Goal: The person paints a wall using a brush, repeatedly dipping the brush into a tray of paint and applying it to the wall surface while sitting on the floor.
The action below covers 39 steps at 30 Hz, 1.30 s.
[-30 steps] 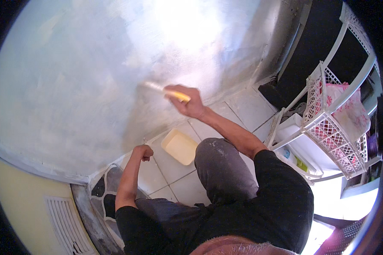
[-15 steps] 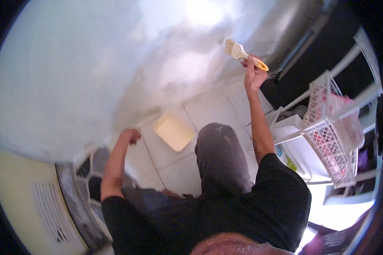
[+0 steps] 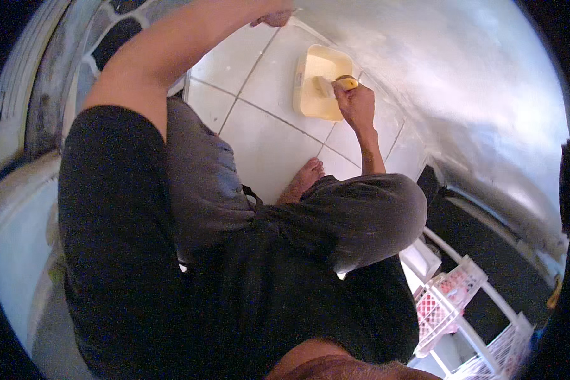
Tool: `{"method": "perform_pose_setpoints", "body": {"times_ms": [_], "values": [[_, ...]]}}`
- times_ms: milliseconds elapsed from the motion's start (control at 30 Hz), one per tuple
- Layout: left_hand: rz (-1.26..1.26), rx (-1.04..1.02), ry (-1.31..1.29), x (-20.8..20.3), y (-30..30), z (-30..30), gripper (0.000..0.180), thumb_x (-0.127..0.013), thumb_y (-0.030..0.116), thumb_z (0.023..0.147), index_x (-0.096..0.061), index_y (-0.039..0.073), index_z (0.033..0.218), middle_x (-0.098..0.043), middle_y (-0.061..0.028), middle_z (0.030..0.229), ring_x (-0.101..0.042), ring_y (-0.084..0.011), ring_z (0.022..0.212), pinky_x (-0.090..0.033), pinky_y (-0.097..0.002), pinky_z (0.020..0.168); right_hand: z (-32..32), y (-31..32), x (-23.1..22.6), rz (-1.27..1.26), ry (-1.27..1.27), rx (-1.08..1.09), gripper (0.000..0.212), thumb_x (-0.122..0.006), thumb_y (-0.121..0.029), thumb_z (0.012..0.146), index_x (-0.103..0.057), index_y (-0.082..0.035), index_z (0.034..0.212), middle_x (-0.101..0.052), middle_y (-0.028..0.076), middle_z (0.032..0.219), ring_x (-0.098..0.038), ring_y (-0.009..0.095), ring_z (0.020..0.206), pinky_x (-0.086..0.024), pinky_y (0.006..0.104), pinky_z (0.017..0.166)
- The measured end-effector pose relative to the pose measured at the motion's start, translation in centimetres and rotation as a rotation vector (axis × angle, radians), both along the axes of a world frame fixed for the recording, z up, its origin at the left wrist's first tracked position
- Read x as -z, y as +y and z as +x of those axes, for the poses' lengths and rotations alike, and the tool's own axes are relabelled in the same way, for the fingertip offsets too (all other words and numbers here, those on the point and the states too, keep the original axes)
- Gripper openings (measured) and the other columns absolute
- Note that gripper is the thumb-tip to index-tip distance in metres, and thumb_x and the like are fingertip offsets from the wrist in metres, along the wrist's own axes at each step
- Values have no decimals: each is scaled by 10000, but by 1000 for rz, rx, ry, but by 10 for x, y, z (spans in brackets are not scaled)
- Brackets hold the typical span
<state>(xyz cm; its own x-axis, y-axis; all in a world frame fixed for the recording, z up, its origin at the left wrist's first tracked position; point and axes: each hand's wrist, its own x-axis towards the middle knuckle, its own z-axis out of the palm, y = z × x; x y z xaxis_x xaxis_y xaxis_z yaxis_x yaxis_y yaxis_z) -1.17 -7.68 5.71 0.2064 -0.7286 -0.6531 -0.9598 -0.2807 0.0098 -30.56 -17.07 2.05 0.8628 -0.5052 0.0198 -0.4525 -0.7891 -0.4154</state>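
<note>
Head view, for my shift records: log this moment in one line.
right hand: holds paintbrush; bristles: inside yellow tray; tray: on tiled floor; left hand: at picture top

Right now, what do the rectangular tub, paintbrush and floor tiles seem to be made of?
Rectangular tub: probably smooth cream plastic, given thin walls and rounded corners. Paintbrush: evenly yellow handle perhaps plastic or painted wood; bristle fibre unclear. Floor tiles: likely glazed ceramic, pale with slight sheen and straight joints.

A: The tub (image 3: 316, 106)?
B: Pale-yellow, rect., sits upright on white tiles (image 3: 266, 142).
A: And the brush (image 3: 326, 87)?
B: Yellow hdl., pale bristles pointing L over tub's interior; contact w/ bottom unclear.
</note>
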Motion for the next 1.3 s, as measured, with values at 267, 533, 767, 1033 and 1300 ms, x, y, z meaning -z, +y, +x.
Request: {"method": "perform_pose_setpoints", "body": {"times_ms": [267,533,767,1033,1300], "values": [[-163,-88,34,22,-3,-3,144,-554,109,684,-686,58,709,-653,-148,706,-642,-274,665,-502,-412,619,-18,-15,5,169,-308,164,284,-603,-259,854,-655,19,833,-640,124,639,-635,182,579,-495,304,556],[-345,163,-78,6,0,-12,183,-586,86,650,-705,58,786,-677,-155,839,-652,-313,809,-516,-424,690,1,-19,1,54,-337,18,183,-643,-127,836,-649,-20,985,-668,151,937,-651,224,793,-510,307,700],[-437,43,38,2,16,-6,171,-641,83,590,-701,77,749,-675,-141,789,-649,-319,759,-521,-442,653,-10,14,-16,381,-366,118,212,-626,-126,850,-631,23,1000,-671,120,843,-655,189,709,-517,281,621],[-460,-42,33,8,11,-5,181,-583,187,667,-691,62,741,-670,-149,760,-659,-282,720,-516,-438,633,-18,21,-17,635,-348,300,196,-618,-164,863,-631,21,926,-662,95,741,-648,149,623,-454,223,484],[5,-162,89,11,-17,-4,232,-476,164,746,-659,50,660,-675,-108,702,-652,-202,611,-514,-361,647,-6,-14,-30,119,-393,77,203,-660,-117,806,-646,-33,990,-666,99,841,-636,129,715,-509,277,612]]}}
